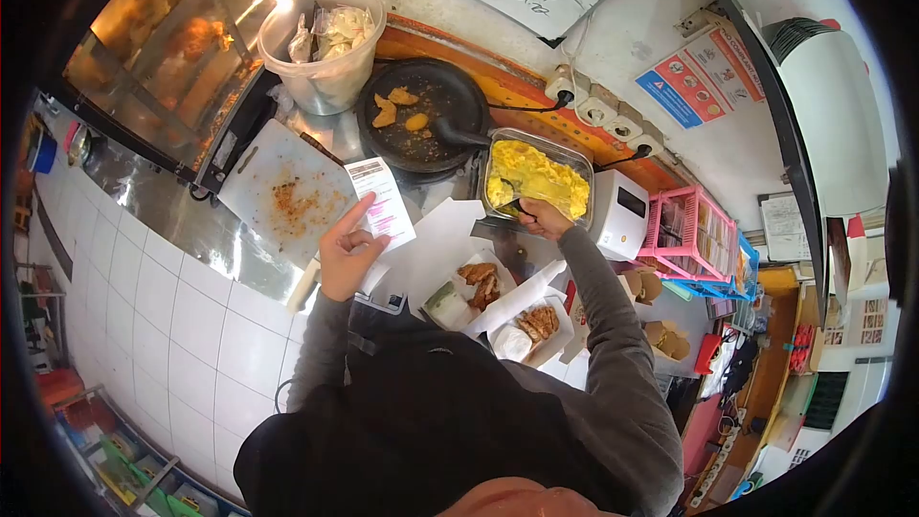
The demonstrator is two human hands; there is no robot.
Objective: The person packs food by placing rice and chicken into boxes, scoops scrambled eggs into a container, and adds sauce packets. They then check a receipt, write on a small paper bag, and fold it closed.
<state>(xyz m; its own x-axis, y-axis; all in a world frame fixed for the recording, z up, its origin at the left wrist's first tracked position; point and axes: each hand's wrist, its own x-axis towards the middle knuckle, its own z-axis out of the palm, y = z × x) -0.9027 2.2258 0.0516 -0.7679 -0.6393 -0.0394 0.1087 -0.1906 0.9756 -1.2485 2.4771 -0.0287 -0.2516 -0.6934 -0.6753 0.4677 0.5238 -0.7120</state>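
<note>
A printed paper slip (383,203) with pink marks is held between the fingers of my left hand (347,254), above the counter beside the cutting board. My right hand (546,219) grips a dark utensil handle at the front edge of a clear tray of yellow scrambled egg (536,177); the utensil's far end is hard to make out in the egg. Below my hands, two open boxes stand side by side. One has browned chicken (479,285) and a wrapped greenish item (446,306). The other holds chicken pieces (540,324) and a white round item (512,343).
A white cutting board (263,172) with crumbs lies at the left. Behind are a black pan (421,148) with fried bits and a plastic bucket (330,77). A white device (620,215) and a pink basket (670,230) stand right of the tray.
</note>
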